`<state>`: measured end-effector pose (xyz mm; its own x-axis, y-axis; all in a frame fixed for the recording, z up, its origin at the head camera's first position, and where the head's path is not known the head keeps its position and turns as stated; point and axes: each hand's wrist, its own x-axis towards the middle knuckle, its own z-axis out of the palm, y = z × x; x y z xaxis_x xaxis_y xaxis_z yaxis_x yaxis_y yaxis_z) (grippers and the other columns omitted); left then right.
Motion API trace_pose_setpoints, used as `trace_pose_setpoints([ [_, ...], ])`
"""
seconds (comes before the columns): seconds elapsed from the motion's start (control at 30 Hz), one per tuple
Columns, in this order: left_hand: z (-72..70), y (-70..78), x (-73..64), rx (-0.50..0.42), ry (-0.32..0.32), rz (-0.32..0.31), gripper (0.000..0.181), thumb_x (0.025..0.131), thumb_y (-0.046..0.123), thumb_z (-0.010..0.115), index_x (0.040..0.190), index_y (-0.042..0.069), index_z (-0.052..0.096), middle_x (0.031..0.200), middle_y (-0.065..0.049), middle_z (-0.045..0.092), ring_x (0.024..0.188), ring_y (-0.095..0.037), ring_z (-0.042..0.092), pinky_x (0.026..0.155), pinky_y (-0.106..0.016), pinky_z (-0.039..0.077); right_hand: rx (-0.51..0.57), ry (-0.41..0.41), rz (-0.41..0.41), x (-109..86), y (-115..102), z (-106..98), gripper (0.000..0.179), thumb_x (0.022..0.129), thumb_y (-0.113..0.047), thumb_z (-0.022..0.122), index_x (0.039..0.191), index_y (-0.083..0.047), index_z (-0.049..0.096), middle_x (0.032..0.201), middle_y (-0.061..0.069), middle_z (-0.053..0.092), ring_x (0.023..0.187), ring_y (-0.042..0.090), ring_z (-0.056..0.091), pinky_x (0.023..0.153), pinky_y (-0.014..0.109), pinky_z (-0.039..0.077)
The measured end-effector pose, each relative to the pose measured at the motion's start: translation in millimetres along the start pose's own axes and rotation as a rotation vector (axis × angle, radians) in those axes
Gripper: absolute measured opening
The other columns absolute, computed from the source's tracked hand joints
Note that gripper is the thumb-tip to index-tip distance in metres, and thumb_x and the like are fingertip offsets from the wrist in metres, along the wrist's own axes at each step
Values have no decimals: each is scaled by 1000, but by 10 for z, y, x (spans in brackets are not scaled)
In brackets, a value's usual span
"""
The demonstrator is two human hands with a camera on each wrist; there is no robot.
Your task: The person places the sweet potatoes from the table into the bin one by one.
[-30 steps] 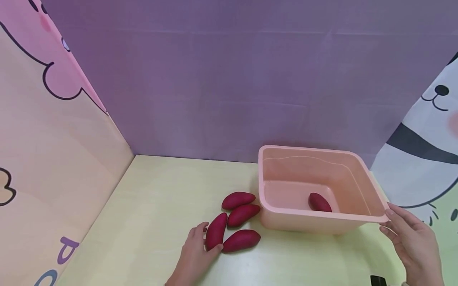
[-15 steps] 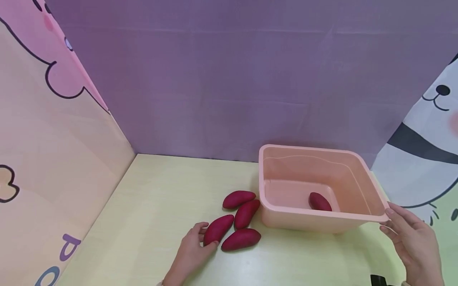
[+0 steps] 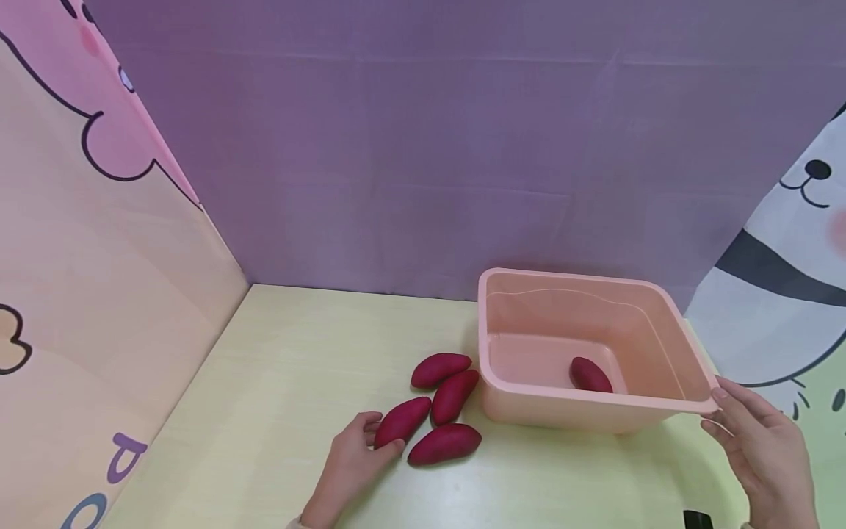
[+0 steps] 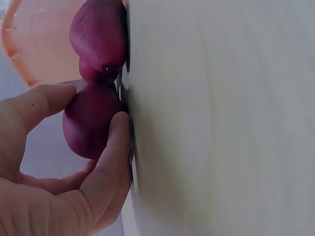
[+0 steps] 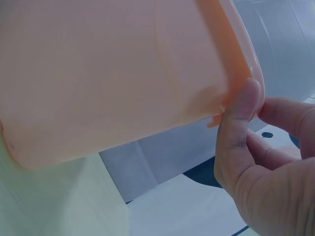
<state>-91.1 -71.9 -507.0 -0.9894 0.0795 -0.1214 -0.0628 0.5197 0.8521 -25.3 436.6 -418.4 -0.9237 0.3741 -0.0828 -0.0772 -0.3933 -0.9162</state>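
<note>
Several dark red sweet potatoes lie in a loose cluster left of a pink plastic basin (image 3: 555,402). My left hand (image 3: 357,459) grips the leftmost sweet potato (image 3: 402,422), thumb on one side and fingers curled on the other. The left wrist view shows this sweet potato (image 4: 92,123) between thumb and fingertips, low over the tabletop, with another sweet potato (image 4: 98,34) beyond it. At the basin's front right corner, my right hand (image 3: 763,441) pinches the rim. Seen from the right wrist, thumb and fingers (image 5: 235,132) close on that rim. One sweet potato (image 3: 590,375) lies inside the basin.
Beside the basin's left wall lie more sweet potatoes (image 3: 441,370). A purple backdrop (image 3: 423,162) stands behind the pale table (image 3: 297,338). Printed panels flank both sides, and a small black object (image 3: 698,519) shows at the lower right edge.
The sweet potato at my left hand has turned to a more slanted angle and the one beside it has swung more upright. My left hand has shifted slightly left; the right has stayed on the rim.
</note>
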Motion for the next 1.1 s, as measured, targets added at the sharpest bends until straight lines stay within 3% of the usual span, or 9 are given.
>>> trace_pose_setpoints([
  [0.13,-39,-10,-1,-42,15,-29,62,80,30,84,127,0,58,110,-8,69,95,-20,68,86,-43,52,-2,9,-5,-1,12,2,27,98,5,58,108,-11,77,99,2,74,79,15,71,68,27,59],
  [0.3,-181,30,34,-159,36,-45,60,80,31,86,126,5,59,114,-7,68,98,-21,68,82,-37,54,-11,20,-4,-1,18,11,27,98,4,58,107,-12,78,98,2,74,79,14,71,67,27,59],
  [0.5,-364,211,171,-387,6,-14,50,80,15,86,122,3,62,113,-13,67,98,-26,69,71,-38,60,-3,12,-19,1,20,14,27,98,5,57,107,-11,78,98,2,74,79,14,71,67,27,59],
  [0.63,-442,362,272,-465,-34,16,48,81,8,84,123,2,62,114,-16,66,99,-28,68,73,-43,60,-14,12,-19,1,16,15,27,99,5,57,107,-11,78,99,2,73,79,15,71,67,27,59],
  [0.8,-513,587,432,-474,-92,58,50,82,10,83,126,3,60,118,-16,64,100,-30,68,76,-44,59,-45,38,-11,-8,9,21,24,98,2,60,107,-13,78,98,0,73,79,14,71,66,26,58],
  [1.1,-584,1006,679,-309,-114,147,52,84,24,83,129,12,60,121,-7,64,106,-26,65,80,-36,58,-87,78,-30,10,17,45,20,96,-1,65,104,-14,78,95,-1,73,76,13,71,64,26,58],
])
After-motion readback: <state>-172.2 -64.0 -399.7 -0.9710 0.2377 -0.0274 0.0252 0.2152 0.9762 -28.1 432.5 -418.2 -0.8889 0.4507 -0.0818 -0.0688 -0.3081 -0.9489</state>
